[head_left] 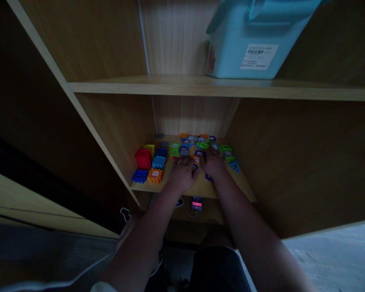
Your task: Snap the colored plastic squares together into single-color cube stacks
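Both hands rest among loose, flat plastic pieces with notched edges on the lower wooden shelf (197, 188). My left hand (182, 173) lies palm down with its thumb apart, fingertips at a grey piece (184, 151). Beside it, my right hand (213, 163) reaches over the pieces with fingers apart, close to an orange piece (197, 159). A purple piece (208, 177) shows partly under the right wrist. Green pieces (174, 149) lie beyond the left hand, and more green ones (225, 148) lie right of the right hand. The undersides of both hands are hidden.
Stacks sorted by colour stand at the left: red (143, 159), yellow (149, 149), light blue (158, 162), blue (140, 176) and orange (155, 176). An upper shelf (170, 86) holds a turquoise bin (231, 61). A lit phone (196, 204) with a cable lies below.
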{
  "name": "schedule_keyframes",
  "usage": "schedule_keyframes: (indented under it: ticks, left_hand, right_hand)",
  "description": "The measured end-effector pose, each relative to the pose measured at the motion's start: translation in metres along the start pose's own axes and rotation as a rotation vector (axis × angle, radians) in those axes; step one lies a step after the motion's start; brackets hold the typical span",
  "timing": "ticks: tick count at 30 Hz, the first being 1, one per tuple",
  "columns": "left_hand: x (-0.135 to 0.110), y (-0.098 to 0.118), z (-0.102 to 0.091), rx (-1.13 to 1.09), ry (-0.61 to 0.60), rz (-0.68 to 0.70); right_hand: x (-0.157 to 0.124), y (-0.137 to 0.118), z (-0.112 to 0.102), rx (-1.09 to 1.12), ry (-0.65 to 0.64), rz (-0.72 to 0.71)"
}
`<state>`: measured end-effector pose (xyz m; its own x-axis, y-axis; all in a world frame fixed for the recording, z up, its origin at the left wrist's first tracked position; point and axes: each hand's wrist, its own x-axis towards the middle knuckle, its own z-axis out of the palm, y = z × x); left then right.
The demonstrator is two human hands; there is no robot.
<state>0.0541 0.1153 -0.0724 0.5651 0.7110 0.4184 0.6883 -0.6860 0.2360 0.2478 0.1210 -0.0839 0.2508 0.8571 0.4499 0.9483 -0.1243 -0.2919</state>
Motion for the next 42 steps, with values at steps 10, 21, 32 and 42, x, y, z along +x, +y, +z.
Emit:
schedule_keyframes:
  ticks: [10, 21, 32, 42]
  left_hand:
    - [0.000, 0.001, -0.003, 0.024, -0.023, 0.026]
    - [0.000, 0.000, -0.004, -0.010, -0.020, 0.041]
    - [0.000, 0.002, -0.007, -0.011, -0.007, 0.024]
    - [-0.001, 0.002, -0.007, -0.014, 0.005, 0.030]
  right_hand:
    - [0.001, -0.002, 0.000, -0.004, -0.095, 0.103]
    - [0.010, 0.004, -0.003, 0.085, 0.009, 0.057]
    - [0.008, -0.001, -0.013, 0.154, 0.091, 0.151]
    - [0.011, 0.014, -0.018, 0.343, 0.277, 0.318]
